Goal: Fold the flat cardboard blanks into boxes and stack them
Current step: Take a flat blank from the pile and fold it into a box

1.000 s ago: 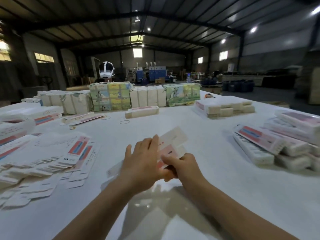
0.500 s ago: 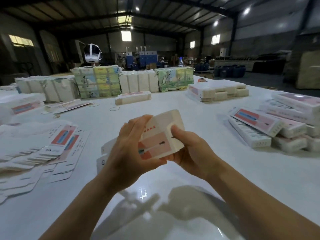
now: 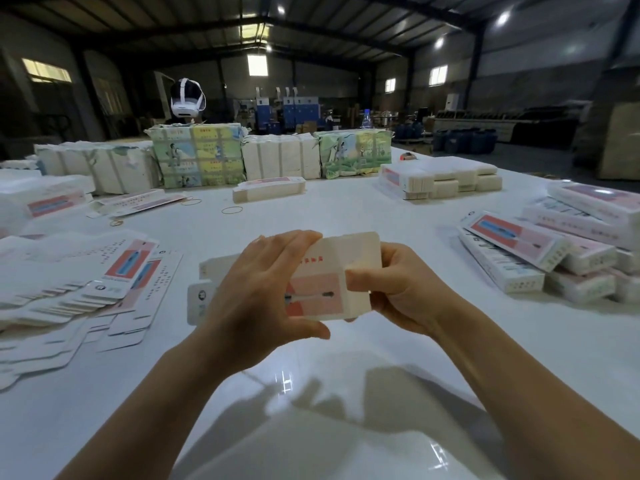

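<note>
I hold a white cardboard box blank with a pink printed panel above the white table, partly opened into a box shape. My left hand grips it from the left, fingers over the top edge and thumb underneath. My right hand grips its right end, thumb pressing on the front face. Its left end flap shows behind my left hand. A fanned heap of flat blanks lies at the left. Folded boxes are stacked at the right.
Bundled packs of blanks line the table's far edge, with a small stack in front and another pile at far right. Rubber bands lie on the table. A white headset shows behind the bundles.
Both hands lifted the blank off the table toward me and opened it from flat into a box shape; the camera view tilted up slightly.
</note>
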